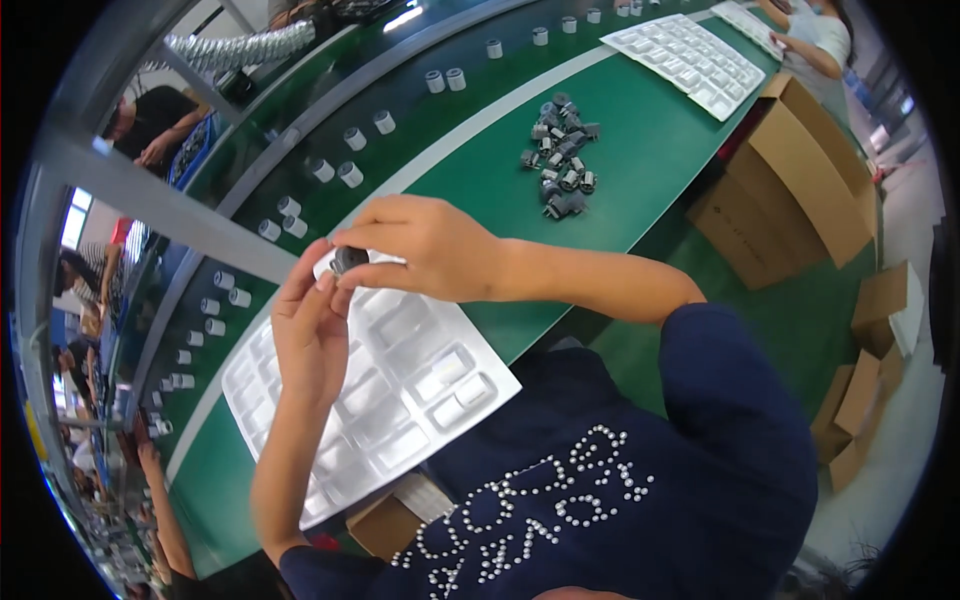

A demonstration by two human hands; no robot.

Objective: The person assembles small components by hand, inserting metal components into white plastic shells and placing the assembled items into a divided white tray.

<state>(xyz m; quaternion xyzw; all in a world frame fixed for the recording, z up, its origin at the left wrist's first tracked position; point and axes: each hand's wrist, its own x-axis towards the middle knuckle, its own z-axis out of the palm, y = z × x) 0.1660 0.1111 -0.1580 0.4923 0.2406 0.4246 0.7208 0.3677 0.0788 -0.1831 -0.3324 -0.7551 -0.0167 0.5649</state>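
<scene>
Left hand [312,325] and right hand [430,245] together pinching one small dark round-topped part [350,261], over a white moulded tray [385,440], grey-and-silver parts [560,150] heaped on the green bench [475,195]

A silver corrugated duct [245,46] hung beside a grey metal frame [185,212] at upper left, near a dark-clothed co-worker [165,105], while an open brown cardboard carton [762,222] and smaller cartons [855,395] stood at right, a pale-topped co-worker [825,45] beyond them.
</scene>
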